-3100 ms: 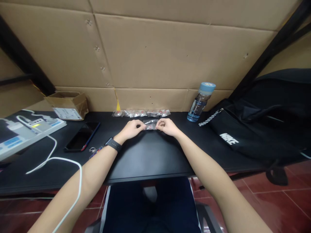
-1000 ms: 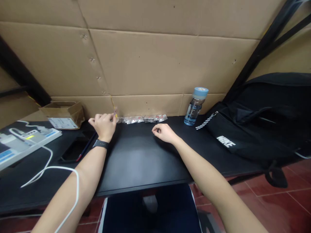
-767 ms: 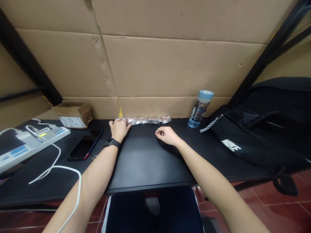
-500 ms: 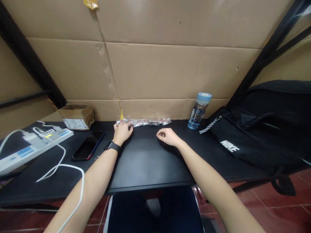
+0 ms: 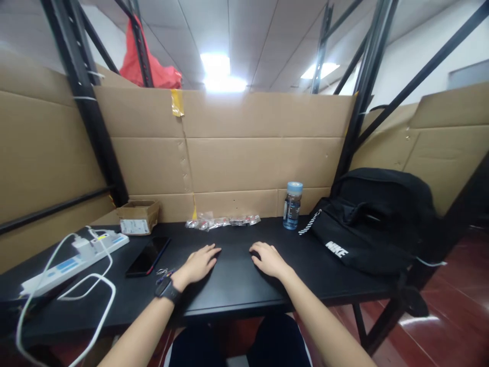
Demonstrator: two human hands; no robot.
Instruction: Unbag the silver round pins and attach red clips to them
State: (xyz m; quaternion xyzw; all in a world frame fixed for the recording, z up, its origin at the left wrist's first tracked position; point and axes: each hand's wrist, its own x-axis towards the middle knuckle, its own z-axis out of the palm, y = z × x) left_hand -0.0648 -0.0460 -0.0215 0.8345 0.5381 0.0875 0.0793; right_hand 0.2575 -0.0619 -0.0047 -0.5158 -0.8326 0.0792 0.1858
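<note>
My left hand (image 5: 198, 263) rests palm down on the black tabletop (image 5: 233, 275), fingers stretched out and holding nothing. Beyond it, along the cardboard wall, lies a row of small clear plastic packets (image 5: 223, 221) with bits of red in them. My right hand (image 5: 268, 258) lies on the table to the right, slightly curled, its fingers apart and nothing in them. Neither hand touches the packets. A dark smartwatch (image 5: 168, 290) is on my left wrist, with a small bunch of keys (image 5: 162, 273) just past it.
At left are a white power strip (image 5: 72, 262) with plugs and looping cables, a phone (image 5: 148, 256) and a small cardboard box (image 5: 138, 216). A water bottle (image 5: 292, 206) and a black backpack (image 5: 374, 229) stand at right. Behind rises a cardboard wall (image 5: 233, 163).
My view has tilted up. My left hand has left the packets, drawn back toward me and flattened on the table. My right hand has opened from a loose curl.
</note>
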